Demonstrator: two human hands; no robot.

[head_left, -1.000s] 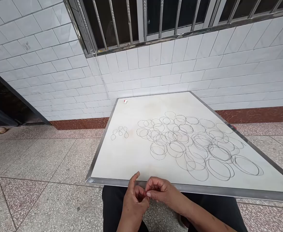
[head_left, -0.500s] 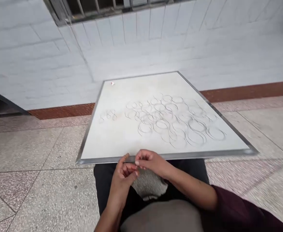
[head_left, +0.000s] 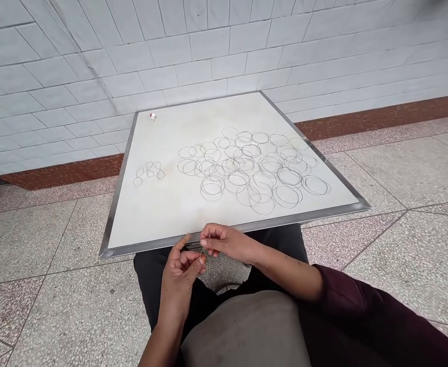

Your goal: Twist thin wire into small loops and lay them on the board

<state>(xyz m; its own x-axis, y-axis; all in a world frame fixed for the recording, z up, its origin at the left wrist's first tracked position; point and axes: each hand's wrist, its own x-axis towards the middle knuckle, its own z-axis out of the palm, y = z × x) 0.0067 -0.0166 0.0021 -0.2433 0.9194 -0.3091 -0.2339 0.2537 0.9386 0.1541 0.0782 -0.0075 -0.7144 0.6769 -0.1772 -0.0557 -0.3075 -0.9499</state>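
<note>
Just over the near edge of a white table [head_left: 163, 214], my two hands are close together. My left hand [head_left: 180, 270] pinches a thin looped wire [head_left: 209, 233] between thumb and finger, its index finger stretched out. My right hand [head_left: 222, 243] pinches the same wire a little higher and to the right, and a loop shows by its fingertips. Many thin wire rings [head_left: 236, 181] lie overlapping on the middle and right of the table. Several small figure-eight wires [head_left: 150, 169] lie at its left side.
A small white and red object [head_left: 152, 117] sits at the table's far left corner. Behind the table stands a tiled wall [head_left: 208, 51] with a brown base strip. My dark-clad legs [head_left: 151, 285] are under the near edge, above a speckled floor [head_left: 82, 300].
The view has shifted, so the table appears further left and higher, and the picture is sharper. Both hands still meet at the near edge, and the wire loop between them now shows.
</note>
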